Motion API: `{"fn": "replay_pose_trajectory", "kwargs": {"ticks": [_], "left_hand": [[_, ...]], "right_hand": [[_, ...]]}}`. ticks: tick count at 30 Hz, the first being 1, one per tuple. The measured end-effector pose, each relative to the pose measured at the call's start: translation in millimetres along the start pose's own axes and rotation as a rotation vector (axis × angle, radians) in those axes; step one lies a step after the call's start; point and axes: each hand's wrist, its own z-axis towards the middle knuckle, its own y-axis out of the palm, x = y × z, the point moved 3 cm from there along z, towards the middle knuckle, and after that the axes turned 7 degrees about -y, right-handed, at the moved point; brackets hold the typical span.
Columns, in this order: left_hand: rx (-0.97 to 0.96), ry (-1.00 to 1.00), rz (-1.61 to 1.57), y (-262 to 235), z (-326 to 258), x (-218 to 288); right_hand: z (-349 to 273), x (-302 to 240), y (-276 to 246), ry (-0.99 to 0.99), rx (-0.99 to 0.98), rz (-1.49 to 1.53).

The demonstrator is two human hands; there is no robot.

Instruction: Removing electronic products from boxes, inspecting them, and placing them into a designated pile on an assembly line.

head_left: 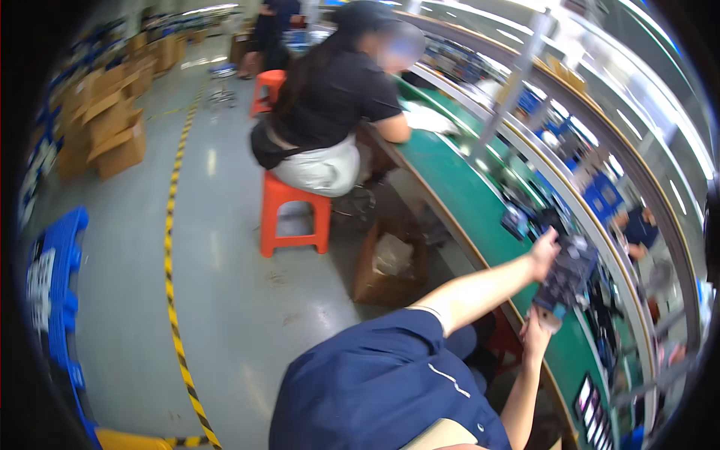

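Over the green bench top (465, 202) at the right I hold up a dark, boxy object (570, 266) with a patterned black face. Its kind is too blurred to tell. My left hand (544, 256) is closed on its upper left edge, thumb upward. Below, my right hand (535, 334) grips its lower end, where a teal part and a pale rounded piece (548, 319) show. Most of the fingers are hidden behind the object. Beyond my left hand, a small blue and grey item (515, 222) lies on the bench near some black parts.
A person in black (334, 97) sits on an orange stool (295, 217) farther along the bench. An open carton (375, 277) stands under the bench edge. A phone-like device (592, 412) lies at lower right. Metal posts (517, 75) rise behind the bench; blue pallets (56, 277) stand left.
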Motion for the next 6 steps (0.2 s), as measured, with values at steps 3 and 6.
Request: {"fn": "replay_pose_trajectory", "kwargs": {"ticks": [3, 6], "left_hand": [[-0.194, -0.068, -0.033, 21, -6, -8], [-0.022, -0.099, -0.02, -71, -11, 26]], "right_hand": [[3, -9, -26, -0.326, 0.184, -0.063], [-8, -56, -39, -0.2, 0.195, -0.166]]}}
